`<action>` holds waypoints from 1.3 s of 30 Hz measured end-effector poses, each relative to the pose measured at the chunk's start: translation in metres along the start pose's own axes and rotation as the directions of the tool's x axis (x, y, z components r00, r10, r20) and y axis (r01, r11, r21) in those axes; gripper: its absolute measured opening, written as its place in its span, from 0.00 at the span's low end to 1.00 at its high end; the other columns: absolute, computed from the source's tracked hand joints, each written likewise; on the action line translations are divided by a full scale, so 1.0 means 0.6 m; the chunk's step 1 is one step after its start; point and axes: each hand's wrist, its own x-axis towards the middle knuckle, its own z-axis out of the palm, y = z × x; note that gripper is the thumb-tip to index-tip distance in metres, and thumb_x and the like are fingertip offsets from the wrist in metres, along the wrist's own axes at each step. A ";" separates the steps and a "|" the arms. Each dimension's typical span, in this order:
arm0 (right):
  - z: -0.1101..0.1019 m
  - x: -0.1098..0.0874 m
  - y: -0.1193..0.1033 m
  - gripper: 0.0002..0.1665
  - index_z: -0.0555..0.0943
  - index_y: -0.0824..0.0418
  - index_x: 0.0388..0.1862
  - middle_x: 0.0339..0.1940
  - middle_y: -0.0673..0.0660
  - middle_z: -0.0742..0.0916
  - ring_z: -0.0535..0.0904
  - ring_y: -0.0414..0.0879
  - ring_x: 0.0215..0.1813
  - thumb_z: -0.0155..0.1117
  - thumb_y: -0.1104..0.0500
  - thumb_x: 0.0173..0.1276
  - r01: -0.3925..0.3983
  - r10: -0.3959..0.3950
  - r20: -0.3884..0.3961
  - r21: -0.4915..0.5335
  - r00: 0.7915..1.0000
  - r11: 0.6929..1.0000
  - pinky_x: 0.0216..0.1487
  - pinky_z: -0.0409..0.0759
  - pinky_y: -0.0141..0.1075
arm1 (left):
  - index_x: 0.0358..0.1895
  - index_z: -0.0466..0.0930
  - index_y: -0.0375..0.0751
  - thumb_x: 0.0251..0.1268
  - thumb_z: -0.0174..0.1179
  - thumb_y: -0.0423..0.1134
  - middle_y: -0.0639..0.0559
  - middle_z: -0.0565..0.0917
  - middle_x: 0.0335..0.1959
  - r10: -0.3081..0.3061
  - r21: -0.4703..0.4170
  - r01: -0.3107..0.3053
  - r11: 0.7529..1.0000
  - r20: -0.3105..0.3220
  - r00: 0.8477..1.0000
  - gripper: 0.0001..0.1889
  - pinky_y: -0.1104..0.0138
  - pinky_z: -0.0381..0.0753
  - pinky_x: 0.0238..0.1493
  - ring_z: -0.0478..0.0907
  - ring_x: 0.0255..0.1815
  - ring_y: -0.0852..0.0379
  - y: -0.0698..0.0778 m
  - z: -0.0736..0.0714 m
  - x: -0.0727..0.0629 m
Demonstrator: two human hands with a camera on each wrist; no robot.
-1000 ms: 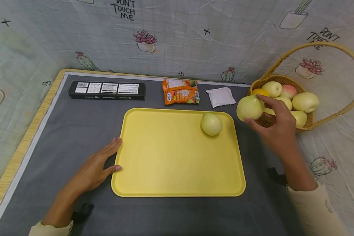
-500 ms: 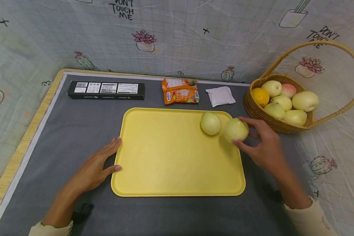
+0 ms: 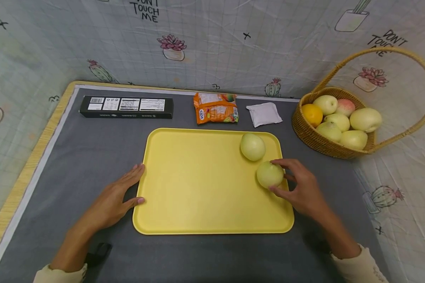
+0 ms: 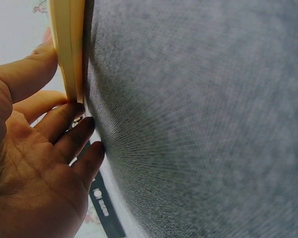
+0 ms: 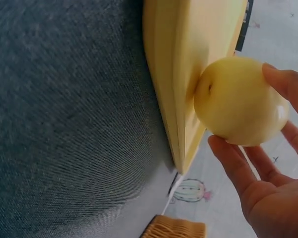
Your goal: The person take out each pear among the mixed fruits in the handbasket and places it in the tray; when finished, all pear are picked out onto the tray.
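My right hand (image 3: 302, 190) grips a round, yellow-green, pear-like fruit (image 3: 270, 175) between thumb and fingers over the right side of the yellow tray (image 3: 198, 184). In the right wrist view this fruit (image 5: 241, 101) is right at the tray's surface and seems to touch it. A second, similar pale fruit (image 3: 253, 147) sits on the tray just behind it, near the far right corner. My left hand (image 3: 111, 202) rests against the tray's left edge, fingers fairly straight. In the left wrist view, thumb and fingertips of the left hand (image 4: 44, 153) touch the tray's rim (image 4: 68, 49).
A wicker basket (image 3: 316, 142) with a tall handle, holding several pale fruits, an orange (image 3: 312, 114) and a peach (image 3: 345, 107), stands at the right. Behind the tray lie a black box (image 3: 127, 107), an orange snack packet (image 3: 217, 109) and a white packet (image 3: 264, 114).
My right hand has carried the pear-like fruit from beside the basket leftward and nearer to me, down to the tray's right side. The left hand has stayed at the tray's edge.
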 end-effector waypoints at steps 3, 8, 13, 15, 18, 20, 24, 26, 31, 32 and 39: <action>0.002 -0.002 0.002 0.46 0.80 0.56 0.68 0.63 0.55 0.82 0.76 0.33 0.66 0.90 0.68 0.49 0.003 -0.003 0.016 0.009 1.000 1.000 0.58 0.81 0.18 | 0.88 0.51 0.45 0.68 0.72 0.47 0.43 0.55 0.89 -0.008 -0.003 0.008 1.000 0.006 1.000 0.51 0.32 0.61 0.76 0.51 0.88 0.35 0.001 -0.001 0.000; 0.001 -0.007 0.001 0.48 0.79 0.55 0.67 0.63 0.53 0.81 0.74 0.30 0.68 0.92 0.68 0.45 0.014 -0.013 0.060 -0.011 0.998 1.000 0.57 0.89 0.34 | 0.88 0.51 0.46 0.68 0.72 0.47 0.43 0.54 0.89 -0.016 -0.003 0.016 1.000 0.013 1.000 0.51 0.32 0.61 0.76 0.51 0.89 0.35 0.002 -0.002 0.000; -0.003 -0.010 0.000 0.53 0.79 0.53 0.69 0.61 0.52 0.80 0.77 0.39 0.65 0.93 0.66 0.42 0.027 -0.024 0.096 -0.033 0.995 0.999 0.58 0.90 0.40 | 0.88 0.51 0.46 0.67 0.72 0.46 0.43 0.55 0.89 -0.010 0.002 0.010 1.000 0.006 1.000 0.51 0.33 0.61 0.77 0.51 0.89 0.35 0.002 -0.001 0.000; -0.006 -0.011 0.000 0.54 0.79 0.52 0.70 0.60 0.52 0.80 0.78 0.42 0.63 0.94 0.65 0.42 0.034 -0.030 0.105 -0.043 0.994 0.998 0.60 0.87 0.31 | 0.88 0.51 0.46 0.67 0.73 0.46 0.43 0.55 0.88 -0.007 0.004 0.007 1.000 0.003 1.000 0.51 0.33 0.61 0.76 0.52 0.88 0.35 0.002 -0.001 0.000; -0.010 -0.011 0.001 0.54 0.80 0.51 0.71 0.59 0.51 0.81 0.78 0.43 0.62 0.94 0.64 0.41 0.047 -0.042 0.113 -0.049 0.993 0.998 0.61 0.81 0.20 | 0.88 0.51 0.45 0.67 0.73 0.46 0.43 0.55 0.89 -0.009 0.005 0.009 1.000 0.004 1.000 0.51 0.32 0.61 0.76 0.51 0.88 0.35 0.003 -0.002 0.001; -0.014 -0.011 0.002 0.55 0.80 0.52 0.71 0.58 0.51 0.81 0.79 0.42 0.62 0.95 0.64 0.40 0.054 -0.048 0.114 -0.047 0.992 0.997 0.61 0.80 0.19 | 0.88 0.50 0.45 0.67 0.73 0.46 0.43 0.54 0.89 -0.014 0.002 0.014 1.000 0.009 1.000 0.51 0.32 0.61 0.76 0.51 0.88 0.35 0.004 -0.002 0.001; -0.027 -0.008 0.002 0.56 0.81 0.54 0.71 0.57 0.56 0.83 0.80 0.38 0.62 0.95 0.65 0.38 0.065 -0.063 0.092 -0.018 0.994 0.998 0.62 0.82 0.21 | 0.88 0.50 0.46 0.67 0.73 0.46 0.43 0.54 0.89 -0.020 0.003 0.020 1.000 0.016 1.000 0.52 0.31 0.61 0.76 0.51 0.89 0.35 0.005 -0.003 0.001; -0.037 -0.002 0.002 0.56 0.80 0.56 0.71 0.58 0.57 0.83 0.80 0.34 0.62 0.95 0.65 0.38 0.070 -0.070 0.066 -0.004 0.995 0.998 0.63 0.81 0.21 | 0.88 0.50 0.46 0.67 0.73 0.46 0.43 0.54 0.89 -0.021 0.004 0.021 1.000 0.017 1.000 0.52 0.31 0.61 0.76 0.51 0.89 0.35 0.005 -0.003 0.001; -0.072 0.020 0.008 0.55 0.81 0.61 0.69 0.60 0.58 0.84 0.78 0.25 0.63 0.93 0.72 0.36 0.082 -0.082 -0.040 -0.011 0.996 0.997 0.63 0.78 0.17 | 0.88 0.50 0.46 0.66 0.73 0.46 0.43 0.54 0.89 -0.024 0.005 0.024 1.000 0.017 1.000 0.52 0.31 0.60 0.77 0.51 0.89 0.35 0.004 -0.003 0.000; -0.079 0.024 0.012 0.56 0.81 0.62 0.69 0.60 0.59 0.85 0.78 0.25 0.64 0.92 0.74 0.35 0.082 -0.082 -0.069 -0.012 0.994 0.997 0.63 0.78 0.17 | 0.88 0.50 0.46 0.66 0.73 0.45 0.43 0.54 0.89 -0.025 0.007 0.025 1.000 0.016 1.000 0.52 0.31 0.61 0.77 0.51 0.89 0.35 0.004 -0.003 0.000; -0.129 0.049 0.061 0.53 0.81 0.64 0.69 0.62 0.45 0.85 0.79 0.25 0.62 0.89 0.78 0.38 -0.034 0.021 -0.268 -0.044 0.963 0.998 0.59 0.76 0.12 | 0.88 0.50 0.47 0.66 0.73 0.46 0.43 0.54 0.89 -0.025 0.013 0.025 1.000 0.014 1.000 0.52 0.31 0.61 0.77 0.51 0.89 0.35 0.001 -0.002 0.001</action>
